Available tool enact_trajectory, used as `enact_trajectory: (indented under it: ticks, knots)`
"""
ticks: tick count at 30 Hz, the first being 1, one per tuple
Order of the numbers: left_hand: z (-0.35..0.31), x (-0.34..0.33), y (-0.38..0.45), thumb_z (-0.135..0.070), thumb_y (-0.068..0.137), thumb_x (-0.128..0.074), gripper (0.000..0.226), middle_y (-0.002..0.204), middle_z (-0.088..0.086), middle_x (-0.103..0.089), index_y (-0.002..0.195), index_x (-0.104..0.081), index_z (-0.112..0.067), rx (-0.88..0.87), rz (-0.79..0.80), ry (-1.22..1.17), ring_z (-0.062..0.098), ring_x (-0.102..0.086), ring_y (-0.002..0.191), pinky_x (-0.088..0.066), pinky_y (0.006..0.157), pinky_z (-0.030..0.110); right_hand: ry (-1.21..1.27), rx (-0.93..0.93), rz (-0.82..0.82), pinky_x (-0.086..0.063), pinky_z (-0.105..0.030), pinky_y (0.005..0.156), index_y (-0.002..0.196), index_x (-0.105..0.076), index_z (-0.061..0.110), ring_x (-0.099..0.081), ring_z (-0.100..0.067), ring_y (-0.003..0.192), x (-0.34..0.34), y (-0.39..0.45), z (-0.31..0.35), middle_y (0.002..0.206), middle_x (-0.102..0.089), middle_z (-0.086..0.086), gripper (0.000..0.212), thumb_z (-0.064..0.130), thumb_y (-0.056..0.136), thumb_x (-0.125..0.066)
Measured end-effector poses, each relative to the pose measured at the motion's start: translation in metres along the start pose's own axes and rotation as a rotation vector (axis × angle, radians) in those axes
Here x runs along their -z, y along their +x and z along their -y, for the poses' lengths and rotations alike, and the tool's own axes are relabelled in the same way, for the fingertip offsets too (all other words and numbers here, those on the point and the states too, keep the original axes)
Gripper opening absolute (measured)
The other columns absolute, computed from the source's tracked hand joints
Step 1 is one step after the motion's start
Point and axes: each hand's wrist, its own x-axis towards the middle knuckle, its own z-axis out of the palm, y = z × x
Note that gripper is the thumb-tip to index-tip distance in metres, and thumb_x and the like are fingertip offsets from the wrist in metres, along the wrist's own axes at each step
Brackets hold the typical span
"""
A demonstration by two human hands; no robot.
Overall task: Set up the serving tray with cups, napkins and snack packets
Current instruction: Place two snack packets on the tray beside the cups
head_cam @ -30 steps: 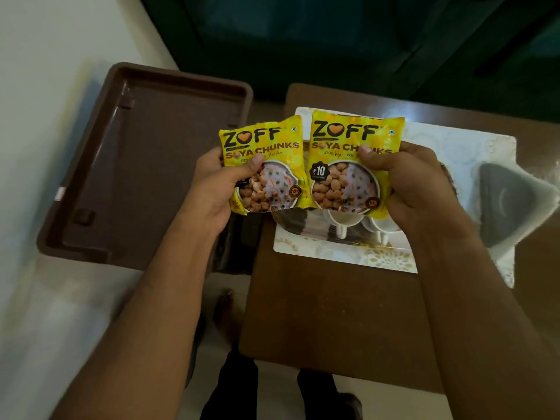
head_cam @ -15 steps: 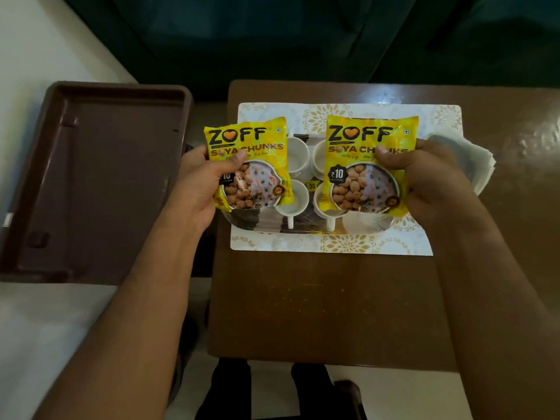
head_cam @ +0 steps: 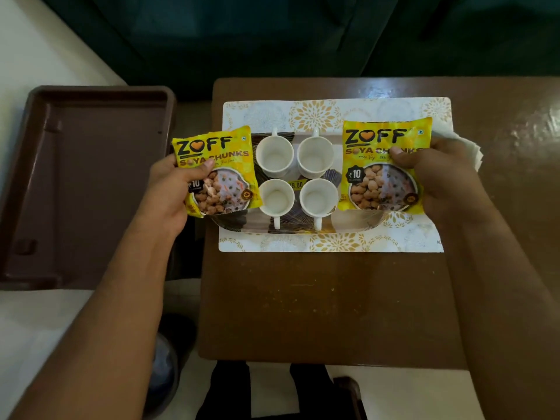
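Observation:
Several white cups (head_cam: pixel 277 157) stand in a square on the patterned serving tray (head_cam: pixel 291 227), which lies on a white and gold placemat (head_cam: pixel 333 242). My left hand (head_cam: pixel 169 192) grips a yellow snack packet (head_cam: pixel 216 171) over the tray's left end. A second yellow snack packet (head_cam: pixel 383 165) is gripped by my right hand (head_cam: pixel 439 177) over the tray's right end. Folded white napkins (head_cam: pixel 472 151) show just behind my right hand.
The placemat lies on a brown wooden table (head_cam: pixel 327 304). An empty brown plastic tray (head_cam: pixel 85 183) sits to the left on a white surface (head_cam: pixel 39 328). Dark furniture (head_cam: pixel 242 34) stands behind the table. My legs show below the table's near edge.
My hands have moved apart, carrying the two packets out to the tray's left and right ends. The cups between them are now uncovered.

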Motion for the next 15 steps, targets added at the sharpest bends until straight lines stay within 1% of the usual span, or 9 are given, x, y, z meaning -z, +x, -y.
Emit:
enact_trajectory:
  ticks: [3,4,6,7,8,10,11,13,15]
  knots:
    - [0.001,0.004,0.003,-0.01,0.088,-0.079,0.02,0.105,0.002,-0.083,0.106,-0.076,-0.018,0.017,-0.025,-0.007,0.024,-0.081,0.096,-0.066,0.074,0.042,-0.022,0.016,-0.025,-0.064,-0.04,0.071,0.107,-0.077,0.012,-0.08,-0.025,0.086,0.002,0.004,-0.002,0.1,-0.08,-0.007,0.02,0.002,0.09,-0.073]
    - [0.002,0.005,0.004,-0.009,0.088,-0.078,0.019,0.104,0.002,-0.083,0.105,-0.076,-0.018,0.022,-0.029,-0.005,0.023,-0.081,0.094,-0.066,0.072,0.041,-0.038,0.026,-0.03,-0.064,-0.04,0.072,0.103,-0.077,0.013,-0.079,-0.023,0.085,0.001,0.005,-0.003,0.099,-0.08,-0.007,0.018,0.002,0.089,-0.074]
    - [0.004,0.004,0.005,-0.009,0.088,-0.078,0.017,0.1,0.0,-0.083,0.102,-0.077,-0.019,0.025,-0.037,0.017,0.021,-0.081,0.091,-0.066,0.069,0.038,-0.068,0.045,-0.044,-0.063,-0.035,0.068,0.094,-0.076,0.017,-0.079,-0.013,0.076,-0.001,0.006,-0.006,0.092,-0.079,-0.001,0.016,0.002,0.088,-0.076]
    - [0.006,0.003,0.006,-0.009,0.088,-0.079,0.017,0.098,0.0,-0.083,0.102,-0.076,-0.018,0.025,-0.042,0.033,0.02,-0.081,0.089,-0.066,0.069,0.038,-0.077,0.047,-0.049,-0.063,-0.034,0.068,0.094,-0.076,0.018,-0.078,-0.01,0.073,-0.002,0.007,-0.008,0.091,-0.079,0.0,0.016,0.003,0.088,-0.077]
    - [0.008,0.001,0.006,-0.009,0.088,-0.079,0.019,0.097,-0.001,-0.083,0.104,-0.076,-0.017,0.025,-0.044,0.05,0.02,-0.081,0.089,-0.067,0.069,0.038,-0.079,0.045,-0.054,-0.063,-0.035,0.069,0.098,-0.076,0.015,-0.078,-0.011,0.076,-0.004,0.008,-0.011,0.094,-0.079,-0.002,0.016,0.003,0.087,-0.078]
    - [0.012,-0.004,0.006,-0.009,0.088,-0.08,0.023,0.097,-0.001,-0.083,0.109,-0.075,-0.014,0.018,-0.04,0.086,0.019,-0.081,0.09,-0.066,0.074,0.039,-0.081,0.041,-0.065,-0.063,-0.035,0.071,0.111,-0.075,0.006,-0.078,-0.016,0.082,-0.008,0.009,-0.016,0.1,-0.078,-0.008,0.026,0.002,0.086,-0.08]
    - [0.014,-0.006,0.006,-0.01,0.088,-0.08,0.022,0.097,-0.002,-0.083,0.109,-0.075,-0.015,0.007,-0.034,0.109,0.018,-0.081,0.091,-0.065,0.078,0.039,-0.085,0.046,-0.069,-0.063,-0.034,0.07,0.114,-0.073,0.003,-0.077,-0.015,0.082,-0.01,0.01,-0.019,0.1,-0.078,-0.009,0.03,0.002,0.085,-0.08]
    - [0.016,-0.01,0.006,-0.011,0.087,-0.081,0.02,0.096,-0.003,-0.083,0.104,-0.076,-0.021,-0.024,-0.042,0.158,0.017,-0.081,0.092,-0.065,0.085,0.043,-0.099,0.064,-0.073,-0.063,-0.03,0.067,0.115,-0.072,0.001,-0.075,-0.012,0.079,-0.012,0.011,-0.023,0.098,-0.077,-0.009,0.033,0.0,0.083,-0.081]
    - [0.016,-0.013,0.006,-0.012,0.087,-0.082,0.02,0.1,-0.002,-0.082,0.101,-0.075,-0.024,-0.058,-0.068,0.196,0.019,-0.08,0.096,-0.063,0.091,0.048,-0.113,0.072,-0.085,-0.063,-0.034,0.071,0.113,-0.072,0.001,-0.075,-0.017,0.081,-0.015,0.012,-0.027,0.096,-0.076,-0.009,0.033,0.0,0.082,-0.082]
